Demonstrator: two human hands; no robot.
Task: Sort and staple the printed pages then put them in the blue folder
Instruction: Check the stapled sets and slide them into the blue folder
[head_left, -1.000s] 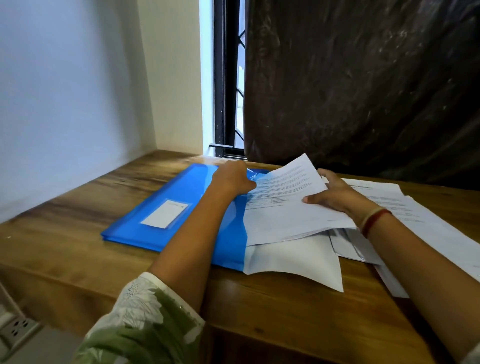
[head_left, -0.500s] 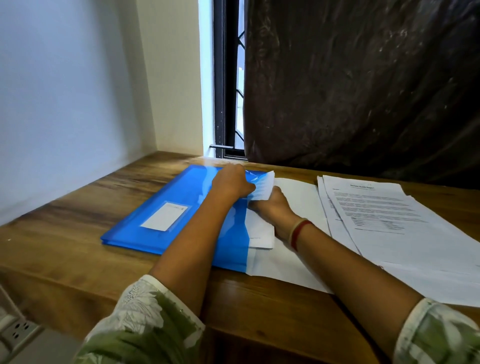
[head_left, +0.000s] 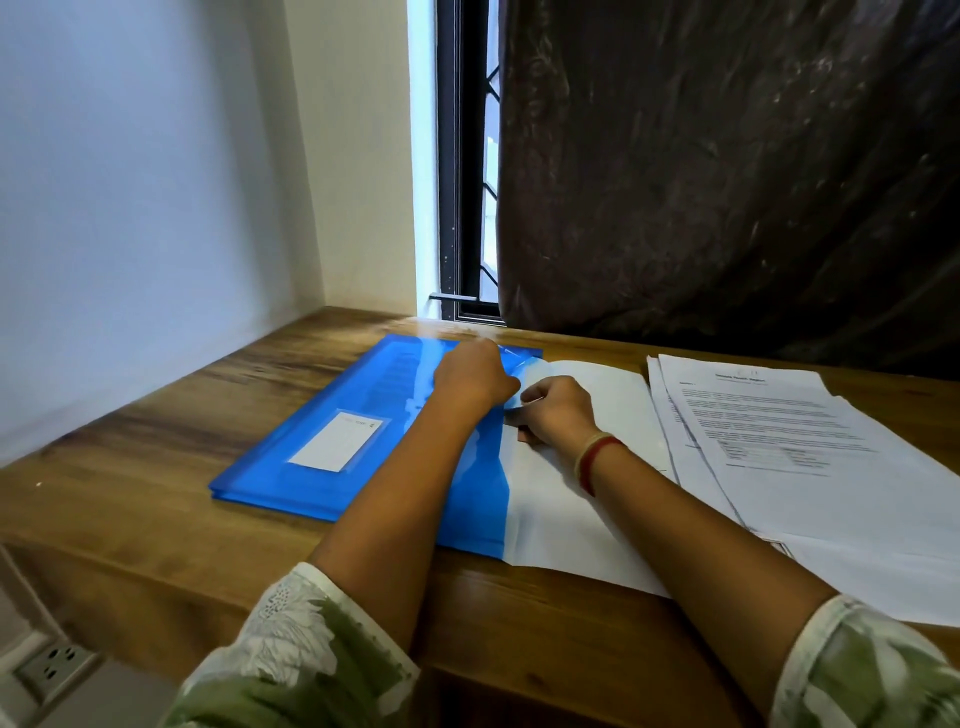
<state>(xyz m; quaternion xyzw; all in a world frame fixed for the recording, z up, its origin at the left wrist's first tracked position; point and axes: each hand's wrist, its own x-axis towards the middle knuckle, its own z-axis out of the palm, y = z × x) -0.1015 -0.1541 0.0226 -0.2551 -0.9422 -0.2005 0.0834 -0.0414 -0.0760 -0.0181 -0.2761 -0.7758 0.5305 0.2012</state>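
At the flat blue plastic folder's right-hand mouth, the left hand pinches its flap up while the right hand, just beside, grips the white printed pages that run leftward inside.

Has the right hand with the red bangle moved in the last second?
Yes. The right hand went left, off the loose printed pages, to the blue folder's open edge.

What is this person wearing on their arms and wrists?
Both arms have short loose sleeves in green and white leafy print, the left sleeve with white lacy trim. The right wrist carries a red and cream bracelet. The left hand and right hand are bare.
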